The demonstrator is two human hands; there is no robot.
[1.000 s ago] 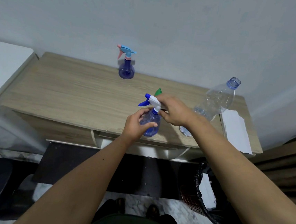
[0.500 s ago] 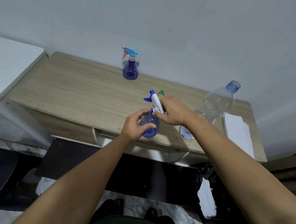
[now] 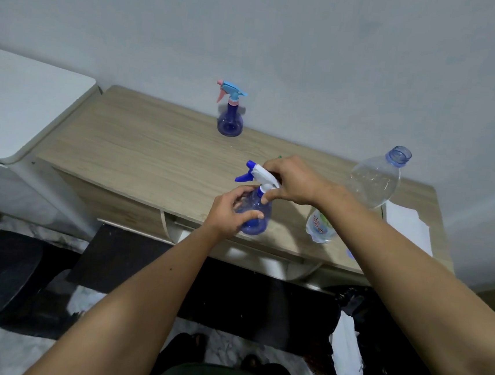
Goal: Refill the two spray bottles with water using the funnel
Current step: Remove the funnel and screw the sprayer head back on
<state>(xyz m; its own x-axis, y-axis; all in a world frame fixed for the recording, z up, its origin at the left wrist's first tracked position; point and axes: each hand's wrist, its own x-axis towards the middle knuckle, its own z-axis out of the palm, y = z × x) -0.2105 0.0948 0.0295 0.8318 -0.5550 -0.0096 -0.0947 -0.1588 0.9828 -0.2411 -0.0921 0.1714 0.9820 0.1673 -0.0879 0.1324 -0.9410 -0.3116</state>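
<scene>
Now both hands grip the near spray bottle [image 3: 255, 215] at the table's [image 3: 140, 153] front edge: left hand [image 3: 231, 213] clasps its body, right hand [image 3: 295, 181] its white sprayer head [image 3: 264, 175].

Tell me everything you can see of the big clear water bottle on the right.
The clear plastic water bottle stands uncapped on the wooden desk, bluish threaded neck open, a label near its base. It looks largely empty; I cannot tell the water level. The right forearm crosses in front of its lower part. Neither hand touches it; white paper lies beside it.
</scene>
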